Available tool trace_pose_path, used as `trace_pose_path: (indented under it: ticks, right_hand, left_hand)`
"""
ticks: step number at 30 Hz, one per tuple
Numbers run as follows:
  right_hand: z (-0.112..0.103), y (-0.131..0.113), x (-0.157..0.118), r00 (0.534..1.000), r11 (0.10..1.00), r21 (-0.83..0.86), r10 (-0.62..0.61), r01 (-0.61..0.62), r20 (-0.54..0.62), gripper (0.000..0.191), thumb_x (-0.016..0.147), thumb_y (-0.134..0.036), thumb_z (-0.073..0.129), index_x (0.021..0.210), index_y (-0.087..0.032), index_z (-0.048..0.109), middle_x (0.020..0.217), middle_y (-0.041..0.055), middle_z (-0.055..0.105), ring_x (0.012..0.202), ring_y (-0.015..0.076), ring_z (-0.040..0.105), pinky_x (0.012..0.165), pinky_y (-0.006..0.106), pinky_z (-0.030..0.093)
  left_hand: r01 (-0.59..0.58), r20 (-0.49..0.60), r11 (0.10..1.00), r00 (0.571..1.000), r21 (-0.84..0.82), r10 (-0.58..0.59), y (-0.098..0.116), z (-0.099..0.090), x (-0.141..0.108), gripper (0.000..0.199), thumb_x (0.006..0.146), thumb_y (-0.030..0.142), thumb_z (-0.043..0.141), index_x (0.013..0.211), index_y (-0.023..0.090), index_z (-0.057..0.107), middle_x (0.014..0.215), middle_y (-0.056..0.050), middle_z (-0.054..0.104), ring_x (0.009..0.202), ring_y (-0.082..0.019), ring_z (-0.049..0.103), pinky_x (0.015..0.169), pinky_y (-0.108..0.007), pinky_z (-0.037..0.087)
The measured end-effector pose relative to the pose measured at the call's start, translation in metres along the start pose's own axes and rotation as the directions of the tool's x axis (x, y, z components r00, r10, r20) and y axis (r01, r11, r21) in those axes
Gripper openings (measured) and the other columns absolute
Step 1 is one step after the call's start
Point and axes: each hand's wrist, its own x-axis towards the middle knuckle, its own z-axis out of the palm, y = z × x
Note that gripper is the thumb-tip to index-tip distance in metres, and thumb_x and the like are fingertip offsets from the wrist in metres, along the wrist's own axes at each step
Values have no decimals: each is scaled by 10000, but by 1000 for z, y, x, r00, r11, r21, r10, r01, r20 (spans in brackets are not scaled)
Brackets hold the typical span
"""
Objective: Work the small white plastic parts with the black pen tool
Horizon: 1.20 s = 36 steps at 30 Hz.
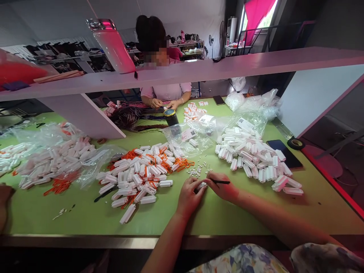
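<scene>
My left hand (188, 198) is closed on a small white plastic connector housing (202, 185) with a row of holes in its face. Pinched in my right hand (224, 189) is a thin black stick-like tool (221, 182); its tip is hidden by my fingers beside the housing. Just beyond both hands lies a scatter of tiny white pegs (196, 170). To the left is a heap of white connector housings (136, 172) mixed with orange clip-like pieces (183, 164). A second pile of white housings (247, 151) lies to the right.
A dark phone (284, 153) and black tape roll (296, 143) lie at right. Clear plastic bags (193, 136) and a dark jar (171, 118) stand farther back. A shelf (182, 77) crosses above the green table (227, 220). A co-worker (166, 93) sits opposite; another person's hand (4, 204) shows far left.
</scene>
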Motion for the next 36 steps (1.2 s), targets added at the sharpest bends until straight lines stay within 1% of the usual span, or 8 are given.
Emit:
trace_pose_path:
  ticks: [3,6,8,12,14,22,29,36]
  right_hand:
    - [-9,1,3,996,979,191,85,-78,-29,381,1033,-482,422,774,-221,525,681,-11,574,613,143,516,593,254,417]
    - [-9,6,9,984,905,390,175,-170,24,284,1011,-469,466,909,-221,558,712,-24,589,583,135,510,559,252,440]
    - [-6,10,11,985,880,445,174,-163,16,292,1015,-472,458,972,-213,584,735,-13,612,585,138,526,565,262,463]
    - [-3,15,9,989,935,354,76,-26,-130,339,1035,-448,445,902,-206,642,866,55,665,818,189,628,770,332,526]
    - [-1,16,7,987,950,313,43,8,-157,328,1039,-434,448,900,-209,640,872,60,677,827,195,641,790,341,533]
    - [4,19,0,991,964,258,95,-68,-93,302,1031,-455,440,928,-223,604,835,58,685,757,192,660,729,319,557]
    - [3,17,-1,998,983,181,7,6,-67,277,1036,-414,429,925,-220,592,839,63,680,780,196,653,758,324,557]
    - [6,17,0,997,992,125,-7,16,-71,232,1031,-363,439,928,-219,589,853,69,686,789,204,653,758,333,559]
  left_hand:
    - [18,-5,1000,1000,-14,-18,0,1,0,142,906,310,672,980,229,761,901,-48,664,883,-202,636,829,-333,530]
    - [26,4,999,1000,-38,-26,-3,2,-1,141,910,294,672,999,226,758,922,-50,670,897,-199,641,825,-323,532]
    - [34,13,998,999,-47,-33,-5,3,-1,142,909,290,677,1009,228,758,935,-51,673,903,-198,641,827,-322,533]
    - [57,7,997,998,-57,-57,-7,4,0,141,908,302,682,999,227,759,929,-53,671,895,-200,640,830,-328,532]
    - [61,3,996,998,-63,-60,-6,3,0,141,909,301,678,993,223,759,922,-54,669,891,-200,638,825,-328,530]
    - [75,-13,994,997,-75,-76,-2,1,2,143,906,312,672,973,226,765,889,-50,669,862,-197,643,795,-320,533]
    - [77,-11,993,997,-85,-78,-1,0,2,134,896,284,682,979,215,759,896,-49,666,863,-194,640,800,-322,531]
    - [68,-22,995,997,-79,-69,1,0,2,137,896,297,672,971,221,758,896,-49,667,872,-198,643,807,-326,535]
